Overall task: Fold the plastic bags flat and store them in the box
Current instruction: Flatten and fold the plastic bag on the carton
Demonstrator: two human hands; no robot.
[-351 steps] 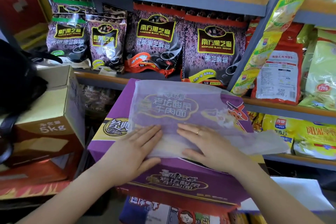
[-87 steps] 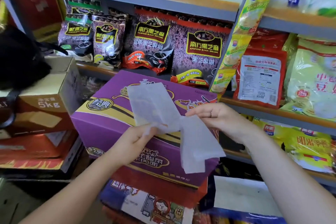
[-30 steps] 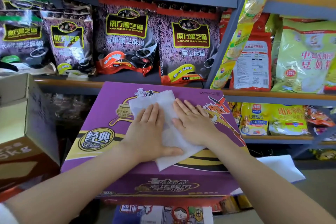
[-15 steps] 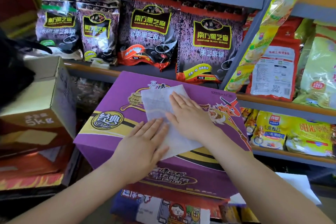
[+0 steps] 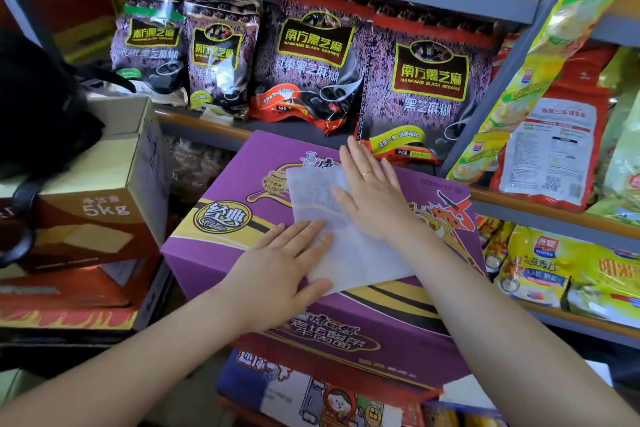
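step: flattening. I've got the folded plastic bag point(image 5: 346, 246) lying on top of the purple carton point(image 5: 221, 253), which is my work surface here, and I'm pressing the air and creases out of it.
left hand point(image 5: 277, 270): fingers straight and spread, palm down on the bag's near left corner, pinning it.
right hand point(image 5: 374, 198): also flat, fingers stretched toward the carton's far edge, pressing the bag's right side (nothing pinched, just palms pushing).
where the bag sits: middle of the carton top, its near edge running toward the carton's front edge.
next move: probably one more fold to make it compact, so I'd need to lift an edge with my fingertips while one palm holds the rest.
containers: the purple carton is closed, can't see inside. The brown cardboard box point(image 5: 104, 184) off its left side has its flaps up, with something black over it hiding the inside. Guessing that's the storage box, not sure though.
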